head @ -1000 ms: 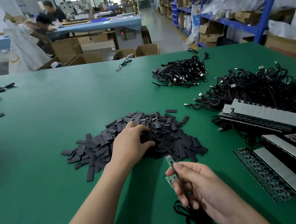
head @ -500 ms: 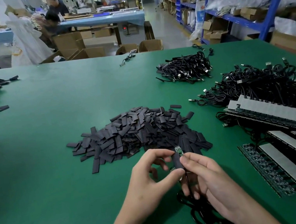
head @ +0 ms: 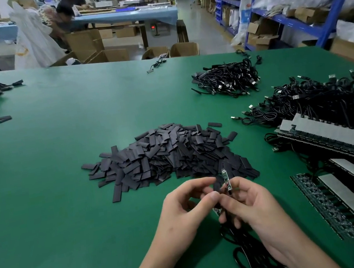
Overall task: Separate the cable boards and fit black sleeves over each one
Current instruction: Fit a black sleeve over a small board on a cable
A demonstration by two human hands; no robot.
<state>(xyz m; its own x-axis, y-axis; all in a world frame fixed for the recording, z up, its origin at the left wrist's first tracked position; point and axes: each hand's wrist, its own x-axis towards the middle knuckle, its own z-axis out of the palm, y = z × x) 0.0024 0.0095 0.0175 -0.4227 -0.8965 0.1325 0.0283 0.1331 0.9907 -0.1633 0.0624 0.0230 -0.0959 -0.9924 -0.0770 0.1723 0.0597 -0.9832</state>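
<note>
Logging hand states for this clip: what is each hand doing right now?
Left hand: closed, pinching a flat black plastic sleeve.
Right hand: closed, gripping a small green circuit board.

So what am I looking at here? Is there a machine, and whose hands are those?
No machine here: these are a person's two bare hands, filmed by a camera worn on the head, looking forward and down. The green table carries a heap of black sleeves, bundles of black cables and, at the right, panels of joined boards. The right hand holds one small board, its cable trailing below; the left hand pinches a black sleeve beside it, probably to slip it on.
</note>
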